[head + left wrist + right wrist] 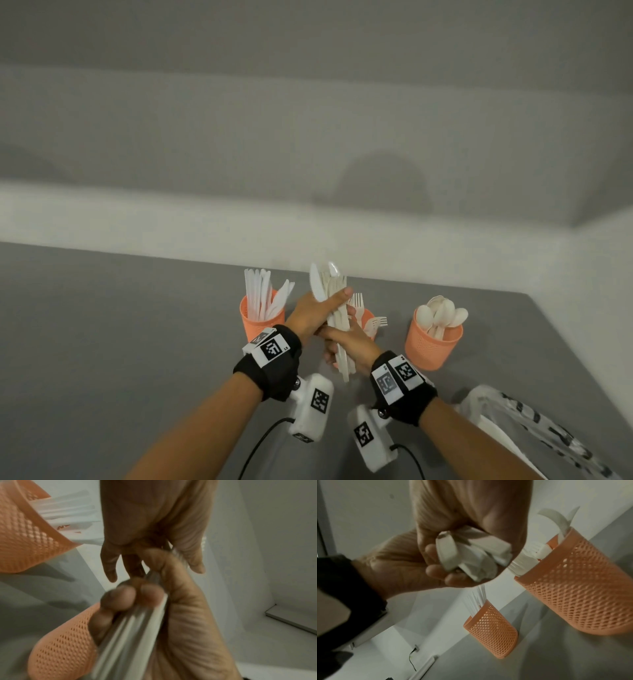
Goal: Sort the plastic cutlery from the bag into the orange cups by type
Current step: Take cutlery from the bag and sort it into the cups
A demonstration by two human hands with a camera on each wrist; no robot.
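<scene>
Hands first: the left hand (320, 308) is wrapped round the upper part of a mixed bundle of cutlery (334, 308), thumb laid across the front, and the right hand (349, 344) clasps the handle ends lower down, fingers curled about them. Held upright by both hands, the bundle shows its working ends fanned at the top, where a serrated knife blade and a spoon bowl can be told apart; that is likely the reason for the grip, since the types can be read and one piece drawn out while the other hand steadies the rest.

Taking the bundle as the landmark, the fork cup (368, 320) stands directly behind it, partly hidden by the hands, with fork tines poking out to its right. The knife cup (260, 318), to the left of the bundle, is packed with white knives standing blade up. The spoon cup (433, 346), to the right of the bundle and well apart from it, holds spoons with bowls uppermost. Nearer the person and to the right of the bundle lies the plastic bag (534, 428), crumpled on the grey table (120, 325); whether any cutlery remains inside it cannot be told.

Judging by the full cups, sorting is well along, and the bundle is what remains to be split.
</scene>
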